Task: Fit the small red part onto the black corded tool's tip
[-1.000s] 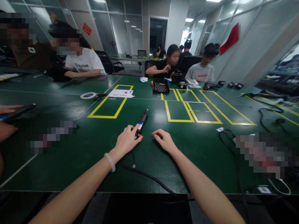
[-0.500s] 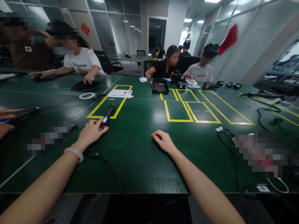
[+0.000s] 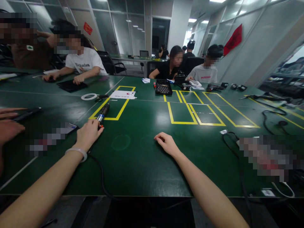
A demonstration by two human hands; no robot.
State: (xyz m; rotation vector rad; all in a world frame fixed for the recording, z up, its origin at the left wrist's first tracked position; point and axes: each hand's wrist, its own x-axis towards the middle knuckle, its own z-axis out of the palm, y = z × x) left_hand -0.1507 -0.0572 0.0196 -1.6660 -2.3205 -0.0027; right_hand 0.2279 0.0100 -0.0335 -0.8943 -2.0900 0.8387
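Note:
My left hand [image 3: 88,135] is closed around the rear end of a corded electric screwdriver [image 3: 103,113], black with a silver-and-blue band and an orange-red part by my fingers. The tool points away from me over the left line of a yellow taped rectangle [image 3: 118,119]. Its black cord [image 3: 102,172] trails behind my wrist toward the table's front edge. My right hand [image 3: 167,143] rests on the green table [image 3: 142,171] with its fingers curled in, and nothing shows in them. A faint ring mark lies between my two hands.
White paper [image 3: 122,94] lies across the taped rectangle, beside a white cable coil [image 3: 89,97]. Farther back is a black tray [image 3: 163,87] of small parts. Cables [image 3: 229,144] lie at right. A co-worker's hand [image 3: 10,126] is at the left edge; other people sit opposite.
My left hand has shifted left with the electric screwdriver, from inside the taped rectangle to its left line. My right hand stays put. The co-worker's hand at left has moved inward.

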